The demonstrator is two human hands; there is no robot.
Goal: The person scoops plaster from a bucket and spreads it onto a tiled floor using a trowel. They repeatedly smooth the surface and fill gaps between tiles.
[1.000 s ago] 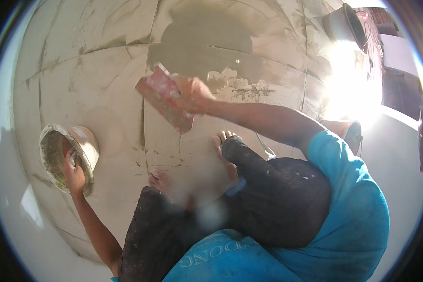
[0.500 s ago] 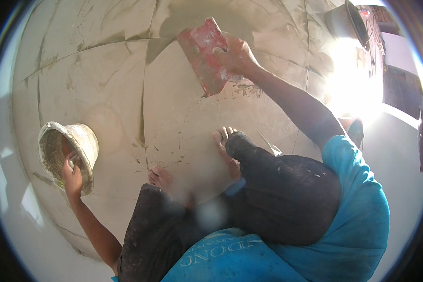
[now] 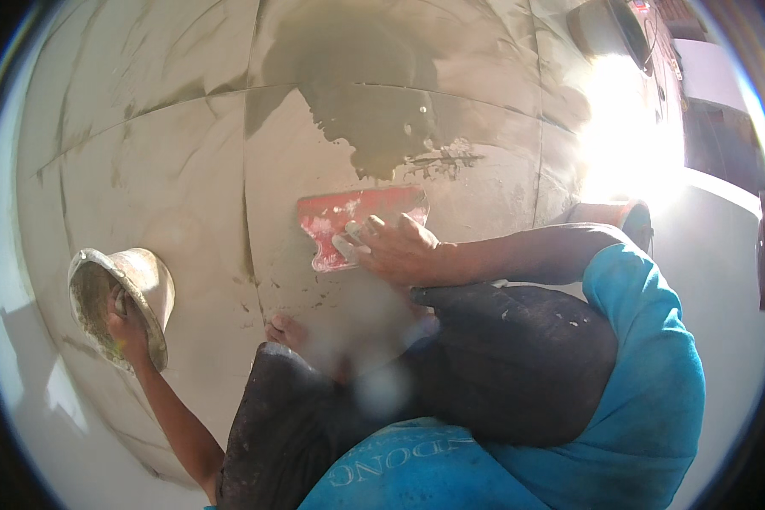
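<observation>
My right hand (image 3: 391,251) grips a red, flat spreader (image 3: 348,208) smeared with pale material, resting on the tiled floor (image 3: 195,195) in front of my feet. Just beyond it lies an irregular dark wet patch of grout (image 3: 374,140). At the left, my left hand (image 3: 126,327) reaches into a cream plastic bucket (image 3: 153,280), fingers closed on a tool handle (image 3: 121,299), whose end is hidden inside. My bare left foot (image 3: 285,331) shows below the spreader, beside my dark trousered leg.
A dark bucket (image 3: 603,34) stands at the top right; another reddish bucket (image 3: 625,223) is behind my right arm. Strong sunlight glares on the right. A white wall (image 3: 8,246) runs along the left, a pale curved surface (image 3: 722,263) along the right.
The red spreader in my right hand rose to the upper middle, then came down toward my feet, turning crosswise. My left hand stays in the bucket.
</observation>
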